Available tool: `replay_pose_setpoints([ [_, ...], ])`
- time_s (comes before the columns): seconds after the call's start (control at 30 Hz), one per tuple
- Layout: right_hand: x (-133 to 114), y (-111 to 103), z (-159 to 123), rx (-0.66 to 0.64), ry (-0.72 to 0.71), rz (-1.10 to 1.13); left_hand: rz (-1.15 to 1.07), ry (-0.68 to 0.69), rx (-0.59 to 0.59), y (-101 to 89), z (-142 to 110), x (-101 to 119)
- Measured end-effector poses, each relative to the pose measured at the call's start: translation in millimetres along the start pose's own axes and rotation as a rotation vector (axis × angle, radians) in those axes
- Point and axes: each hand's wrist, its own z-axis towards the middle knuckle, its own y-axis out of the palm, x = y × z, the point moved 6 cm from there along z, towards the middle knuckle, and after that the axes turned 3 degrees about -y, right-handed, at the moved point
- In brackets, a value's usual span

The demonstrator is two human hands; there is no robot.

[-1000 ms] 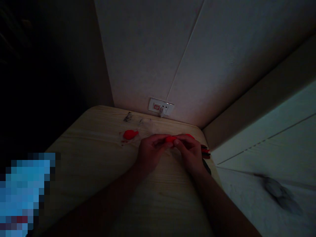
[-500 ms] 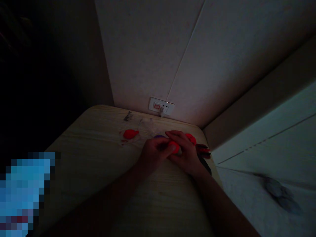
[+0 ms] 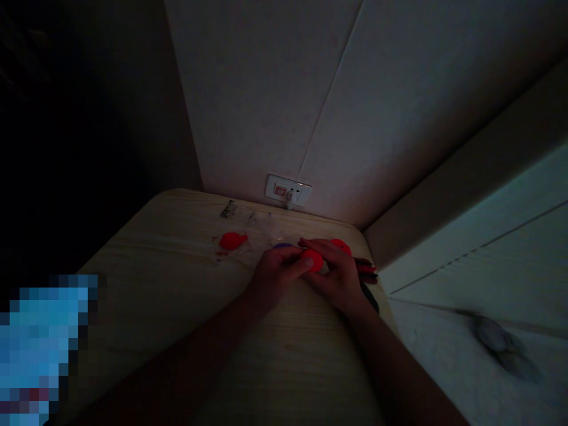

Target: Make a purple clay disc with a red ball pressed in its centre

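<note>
In dim light, my left hand (image 3: 276,273) and my right hand (image 3: 339,278) meet over the far part of a pale wooden table (image 3: 177,307). Both pinch a small red lump (image 3: 314,260) of soft material between the fingertips. Just behind my right hand a second red lump (image 3: 341,246) shows. A third red piece (image 3: 231,241) lies alone on the table to the left. A small purple thing (image 3: 283,245) peeks out behind my left fingers.
A white wall socket (image 3: 288,191) with a plugged cable sits on the wall behind the table. Dark red and black objects (image 3: 367,272) lie at the table's right edge. A pale surface (image 3: 465,331) lies to the right. A small dark scrap (image 3: 229,209) rests near the back.
My right hand has turned so the fingers curl over the red lump, which went from stretched flat between both hands to a rounder blob. The purple thing came into sight.
</note>
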Motion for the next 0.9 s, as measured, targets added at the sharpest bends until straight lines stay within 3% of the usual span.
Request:
replay_pose_setpoints([
  [0.2, -7, 2, 3, -0.016, -0.030, 0.078, 0.038, -0.040, 0.032, -1.1, 1, -4],
  [0.4, -3, -1, 1, 0.052, 0.030, 0.120, -0.042, -0.091, -0.051, 6.0, -1, -10],
  [0.57, 6, 1, -2, 0.039, 0.077, 0.150, -0.126, -0.110, 0.025, 1.1, -1, -12],
  [0.7, 3, -1, -2, 0.058, 0.048, 0.075, -0.168, -0.129, 0.015, 0.8, 0, -16],
  [0.9, 0, 1, -2, 0.022, 0.028, 0.054, -0.097, -0.075, 0.083, -3.3, 0, -11],
])
